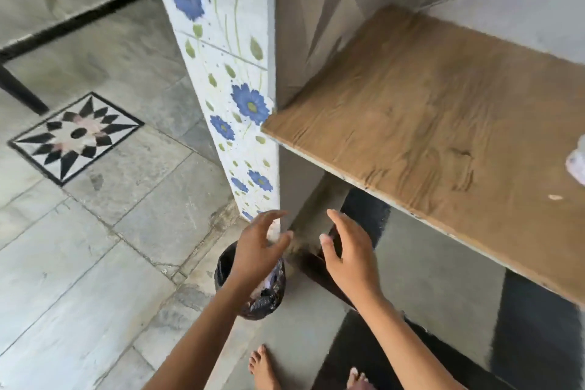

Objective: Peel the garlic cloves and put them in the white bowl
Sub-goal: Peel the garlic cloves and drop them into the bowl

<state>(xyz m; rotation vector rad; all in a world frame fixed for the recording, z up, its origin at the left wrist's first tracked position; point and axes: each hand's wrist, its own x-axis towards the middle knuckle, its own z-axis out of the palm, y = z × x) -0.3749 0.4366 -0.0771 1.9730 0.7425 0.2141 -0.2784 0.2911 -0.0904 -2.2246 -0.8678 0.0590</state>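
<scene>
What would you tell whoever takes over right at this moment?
Left hand: open, over the black bin on the floor; pale bits by its fingers, perhaps peel.
Right hand: open, empty, beside the bin.
Garlic cloves and white bowl: not in view; a blurred pale thing lies at the wooden counter's right edge, unidentifiable.
Done: cannot tell.
Left: probably go to the counter and check for unpeeled cloves.

We see a wooden counter (443,120) on the right, bearing a small pale scrap (555,197) near its front edge and a blurred whitish thing (577,163) at its right end. On the grey tiled floor (95,247), a black-lined bin (225,269) stands near the flowered pillar (221,41).
</scene>
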